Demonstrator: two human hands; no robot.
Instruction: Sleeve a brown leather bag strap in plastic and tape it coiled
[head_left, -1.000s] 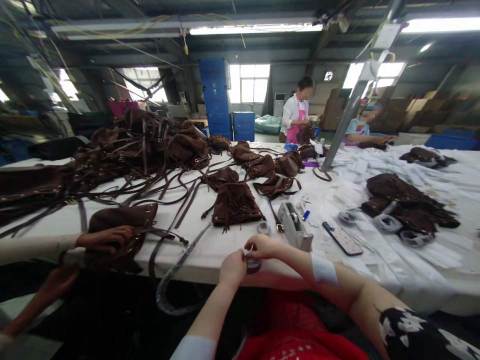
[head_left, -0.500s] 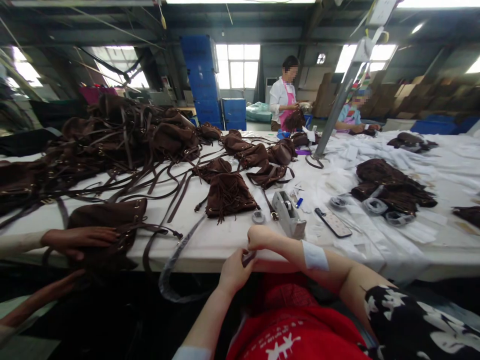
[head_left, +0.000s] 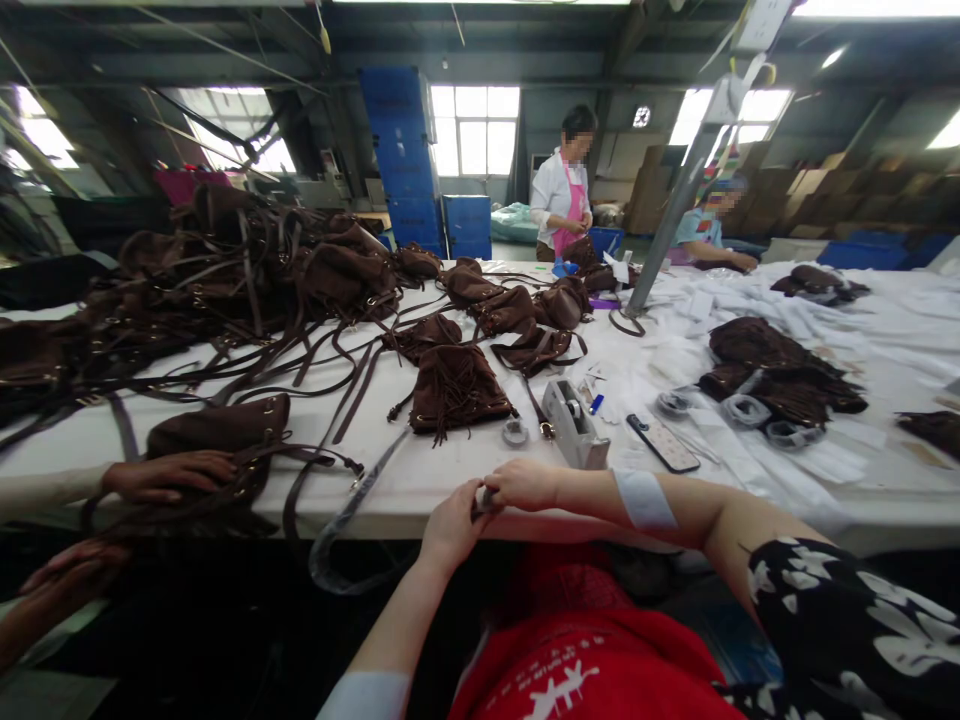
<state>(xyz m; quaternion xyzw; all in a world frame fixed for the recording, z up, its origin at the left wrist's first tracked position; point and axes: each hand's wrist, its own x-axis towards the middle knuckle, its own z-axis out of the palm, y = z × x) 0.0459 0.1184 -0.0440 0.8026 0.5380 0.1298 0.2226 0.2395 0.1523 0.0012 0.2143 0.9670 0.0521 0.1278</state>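
My left hand (head_left: 451, 522) and my right hand (head_left: 523, 484) meet at the near edge of the white table (head_left: 420, 480), fingers curled and pinched round a small item (head_left: 484, 498) that is mostly hidden between them. A grey tape dispenser (head_left: 571, 424) stands just behind my right hand, with a small tape roll (head_left: 515, 432) to its left. A brown fringed bag (head_left: 455, 388) lies farther back. A strap wrapped in clear plastic (head_left: 352, 515) hangs over the table edge left of my left hand.
A co-worker's hand (head_left: 169, 475) rests on a brown bag (head_left: 217, 440) at the left; another hand (head_left: 64, 570) is below. A heap of brown bags and straps (head_left: 240, 270) fills the far left. A phone (head_left: 664, 443), tape rolls (head_left: 746, 410), white wrappings (head_left: 840, 330), a slanted pole (head_left: 675, 215) and two people behind.
My right hand has come down from above the table edge to meet my left hand. The co-worker's upper hand shifted slightly on the brown bag.
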